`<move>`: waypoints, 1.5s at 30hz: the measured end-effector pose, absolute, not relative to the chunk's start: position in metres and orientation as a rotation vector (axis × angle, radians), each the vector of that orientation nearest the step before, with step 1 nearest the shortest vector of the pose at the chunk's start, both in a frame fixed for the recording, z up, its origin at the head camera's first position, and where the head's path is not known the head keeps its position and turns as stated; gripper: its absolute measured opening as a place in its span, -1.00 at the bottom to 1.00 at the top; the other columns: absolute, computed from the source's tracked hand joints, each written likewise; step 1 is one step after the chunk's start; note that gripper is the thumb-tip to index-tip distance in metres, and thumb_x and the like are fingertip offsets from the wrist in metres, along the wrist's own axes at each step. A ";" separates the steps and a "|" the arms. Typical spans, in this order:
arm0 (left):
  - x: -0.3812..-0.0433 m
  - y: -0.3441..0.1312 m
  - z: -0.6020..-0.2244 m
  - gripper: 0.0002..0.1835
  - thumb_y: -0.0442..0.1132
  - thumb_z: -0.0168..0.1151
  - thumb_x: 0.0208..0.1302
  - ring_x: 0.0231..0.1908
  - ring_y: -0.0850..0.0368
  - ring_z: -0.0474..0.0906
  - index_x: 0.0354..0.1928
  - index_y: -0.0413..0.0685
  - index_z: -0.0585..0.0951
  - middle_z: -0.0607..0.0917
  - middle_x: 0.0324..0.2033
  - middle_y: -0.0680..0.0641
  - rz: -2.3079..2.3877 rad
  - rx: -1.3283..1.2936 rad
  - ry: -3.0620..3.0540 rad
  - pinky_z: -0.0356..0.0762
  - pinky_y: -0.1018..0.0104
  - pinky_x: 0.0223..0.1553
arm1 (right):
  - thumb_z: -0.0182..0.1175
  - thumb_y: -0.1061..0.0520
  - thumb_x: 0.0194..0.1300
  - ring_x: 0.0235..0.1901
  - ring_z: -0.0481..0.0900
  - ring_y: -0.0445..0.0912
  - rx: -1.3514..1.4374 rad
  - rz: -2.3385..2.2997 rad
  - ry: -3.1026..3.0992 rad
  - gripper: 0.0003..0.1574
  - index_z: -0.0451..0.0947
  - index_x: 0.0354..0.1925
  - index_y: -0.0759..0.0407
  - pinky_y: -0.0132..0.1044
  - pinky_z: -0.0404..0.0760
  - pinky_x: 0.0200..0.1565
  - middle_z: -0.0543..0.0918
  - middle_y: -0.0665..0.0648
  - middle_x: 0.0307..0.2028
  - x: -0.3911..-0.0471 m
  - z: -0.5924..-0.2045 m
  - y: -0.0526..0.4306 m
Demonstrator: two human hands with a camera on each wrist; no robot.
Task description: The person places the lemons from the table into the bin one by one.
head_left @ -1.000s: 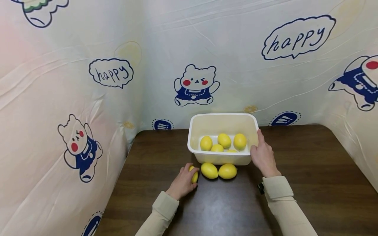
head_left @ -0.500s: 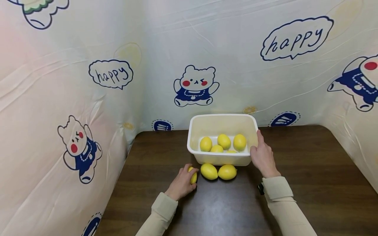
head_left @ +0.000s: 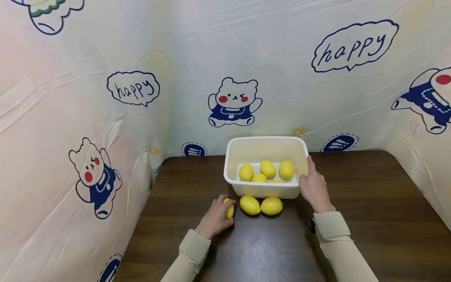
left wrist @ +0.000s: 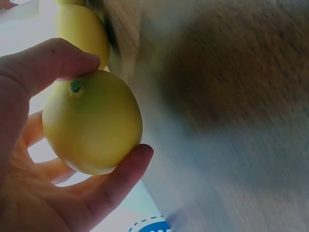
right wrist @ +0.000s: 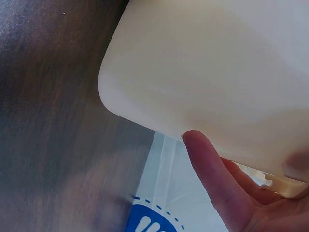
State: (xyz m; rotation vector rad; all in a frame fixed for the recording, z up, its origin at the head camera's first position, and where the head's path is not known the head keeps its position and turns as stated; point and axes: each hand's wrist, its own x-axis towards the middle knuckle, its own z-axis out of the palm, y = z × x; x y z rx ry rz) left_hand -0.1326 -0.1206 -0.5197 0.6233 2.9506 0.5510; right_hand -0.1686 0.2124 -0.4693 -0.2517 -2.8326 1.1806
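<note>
My left hand (head_left: 215, 217) grips a yellow lemon (left wrist: 94, 128) between thumb and fingers, left of the row in front of the bin. Two more lemons, a left one (head_left: 249, 205) and a right one (head_left: 271, 206), lie on the table against the front of the white plastic bin (head_left: 266, 190). Inside the bin are several lemons (head_left: 267, 169), some partly hidden by the front wall. My right hand (head_left: 314, 188) holds the bin's right side at the rim. In the right wrist view, one finger (right wrist: 205, 169) presses the outer wall.
The dark wooden table (head_left: 183, 188) extends to both sides of the bin. Behind it hangs a pale curtain (head_left: 282, 98) with bear and "happy" prints, which also runs down the left and right sides.
My left hand has shifted slightly left with its lemon, widening the gap to the neighbouring lemon. The right hand and the bin have stayed in place.
</note>
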 end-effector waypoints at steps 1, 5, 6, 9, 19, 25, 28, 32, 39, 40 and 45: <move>-0.133 -0.121 -0.519 -0.49 -0.21 0.34 0.08 0.00 -0.16 0.41 0.14 -0.02 0.56 0.41 0.21 -0.24 0.554 0.623 2.952 0.55 0.14 -0.17 | -0.24 0.11 0.39 0.15 0.41 0.37 -0.253 1.180 -2.835 -0.12 -0.34 0.55 0.07 0.30 0.38 0.15 0.14 0.44 0.42 -0.169 -0.470 0.213; -0.132 -0.122 -0.517 -0.47 -0.19 0.32 0.07 -0.01 -0.14 0.40 0.16 -0.04 0.55 0.42 0.20 -0.23 0.566 0.613 2.953 0.54 0.16 -0.18 | -0.24 0.11 0.39 0.14 0.41 0.38 -0.254 1.177 -2.835 -0.13 -0.33 0.55 0.08 0.30 0.39 0.14 0.15 0.45 0.42 -0.169 -0.471 0.213; -0.132 -0.122 -0.517 -0.46 -0.19 0.32 0.07 -0.01 -0.13 0.40 0.17 -0.04 0.54 0.42 0.20 -0.23 0.570 0.612 2.955 0.53 0.16 -0.18 | -0.24 0.11 0.39 0.14 0.41 0.38 -0.255 1.178 -2.836 -0.13 -0.32 0.55 0.08 0.30 0.39 0.13 0.15 0.45 0.42 -0.169 -0.471 0.213; -0.131 -0.122 -0.516 -0.43 -0.17 0.32 0.07 -0.01 -0.12 0.40 0.19 -0.04 0.52 0.43 0.20 -0.22 0.574 0.605 2.959 0.53 0.16 -0.16 | -0.25 0.11 0.38 0.14 0.41 0.38 -0.262 1.180 -2.840 -0.13 -0.33 0.55 0.07 0.30 0.39 0.12 0.13 0.44 0.42 -0.169 -0.471 0.213; -0.129 -0.117 -0.509 -0.41 -0.13 0.34 0.07 0.00 -0.07 0.41 0.20 -0.02 0.49 0.42 0.22 -0.16 0.612 0.629 2.985 0.53 0.17 -0.13 | -0.23 0.11 0.38 0.14 0.41 0.38 -0.251 1.192 -2.828 -0.13 -0.31 0.55 0.07 0.31 0.39 0.13 0.15 0.44 0.42 -0.169 -0.472 0.213; -0.127 -0.113 -0.504 -0.43 -0.11 0.34 0.06 -0.01 -0.04 0.40 0.17 0.00 0.49 0.42 0.22 -0.14 0.634 0.612 2.979 0.53 0.20 -0.14 | -0.23 0.10 0.38 0.14 0.42 0.38 -0.250 1.191 -2.824 -0.13 -0.31 0.55 0.06 0.30 0.40 0.12 0.15 0.44 0.42 -0.170 -0.473 0.214; -0.126 -0.111 -0.502 -0.42 -0.10 0.34 0.06 -0.01 -0.03 0.40 0.18 0.01 0.49 0.41 0.23 -0.13 0.634 0.603 2.972 0.53 0.20 -0.14 | -0.24 0.10 0.39 0.14 0.41 0.38 -0.250 1.194 -2.828 -0.13 -0.32 0.55 0.06 0.31 0.39 0.13 0.14 0.44 0.42 -0.170 -0.473 0.214; -0.126 -0.109 -0.499 -0.42 -0.09 0.35 0.06 -0.01 -0.02 0.40 0.18 0.01 0.50 0.42 0.23 -0.12 0.630 0.611 2.973 0.54 0.20 -0.13 | -0.25 0.10 0.39 0.16 0.40 0.38 -0.252 1.198 -2.840 -0.13 -0.35 0.55 0.04 0.31 0.37 0.15 0.12 0.43 0.43 -0.171 -0.472 0.214; -0.124 -0.104 -0.492 -0.43 -0.07 0.32 0.07 -0.01 0.00 0.43 0.18 0.02 0.50 0.44 0.21 -0.11 0.666 0.667 2.970 0.55 0.20 -0.08 | -0.27 0.10 0.39 0.17 0.39 0.37 -0.241 1.207 -2.848 -0.13 -0.37 0.55 0.05 0.30 0.36 0.17 0.10 0.43 0.44 -0.175 -0.471 0.216; -0.124 -0.103 -0.491 -0.43 -0.06 0.31 0.08 -0.01 0.00 0.43 0.18 0.01 0.49 0.44 0.21 -0.11 0.668 0.676 2.968 0.55 0.19 -0.06 | -0.26 0.10 0.39 0.18 0.39 0.37 -0.239 1.209 -2.847 -0.13 -0.37 0.55 0.05 0.30 0.36 0.18 0.10 0.43 0.44 -0.176 -0.472 0.216; -0.124 -0.100 -0.486 -0.41 -0.05 0.29 0.11 0.03 0.00 0.44 0.22 0.00 0.48 0.43 0.23 -0.12 0.682 0.716 2.955 0.54 0.17 0.00 | -0.26 0.10 0.39 0.19 0.37 0.37 -0.229 1.220 -2.844 -0.13 -0.36 0.55 0.03 0.31 0.35 0.18 0.09 0.42 0.44 -0.179 -0.473 0.218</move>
